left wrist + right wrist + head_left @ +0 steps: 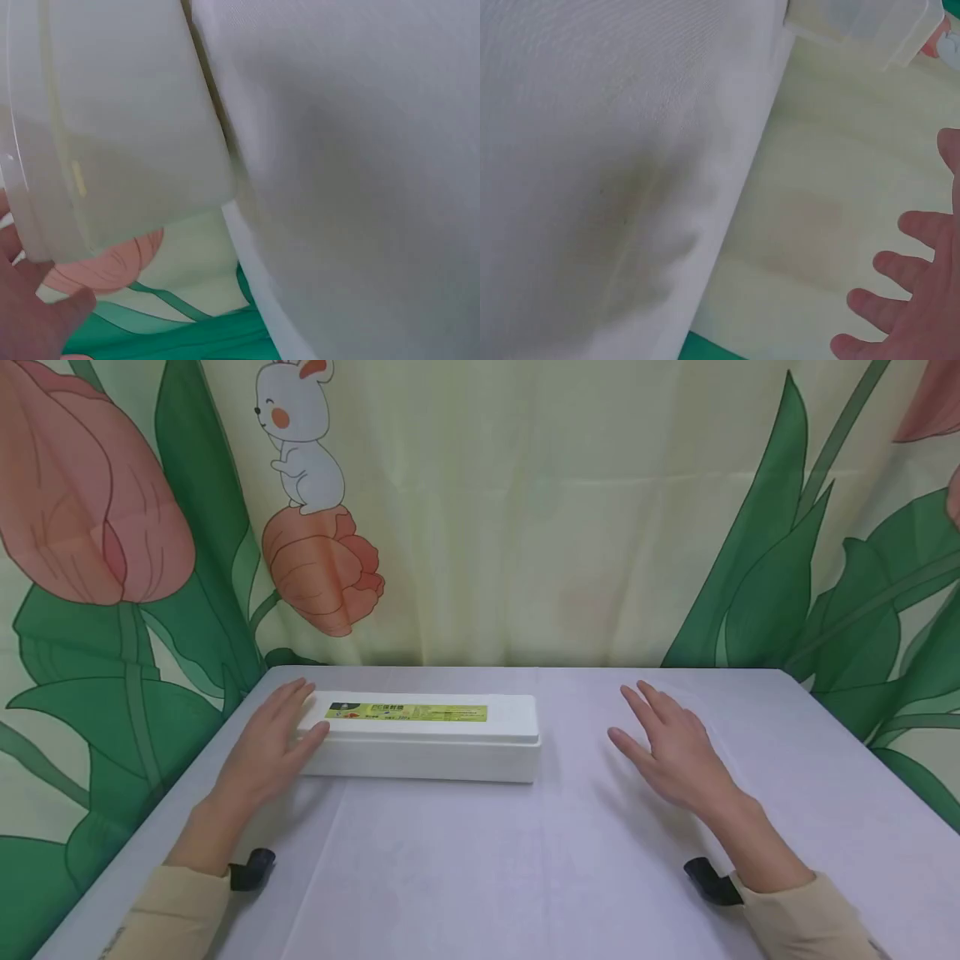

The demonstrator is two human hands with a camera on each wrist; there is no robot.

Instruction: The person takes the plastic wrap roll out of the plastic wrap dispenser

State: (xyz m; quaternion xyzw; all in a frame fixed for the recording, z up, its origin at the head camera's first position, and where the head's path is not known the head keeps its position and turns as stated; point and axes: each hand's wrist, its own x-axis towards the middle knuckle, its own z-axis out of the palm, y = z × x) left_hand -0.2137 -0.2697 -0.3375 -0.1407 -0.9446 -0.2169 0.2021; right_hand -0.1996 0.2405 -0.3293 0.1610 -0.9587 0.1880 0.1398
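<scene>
A long white foam box with a yellow-green label on its lid lies across the far left half of the white-covered table. My left hand rests with straight fingers against the box's left end, thumb on the lid's near corner. The left wrist view shows the box close up, with part of that hand at the lower left. My right hand hovers flat and open above the table, well to the right of the box and touching nothing. In the right wrist view its spread fingers and the box's end appear.
A curtain printed with tulips, green leaves and a white rabbit hangs right behind the table's far edge. The table's left and right edges fall away close to both forearms. Each wrist carries a black strap.
</scene>
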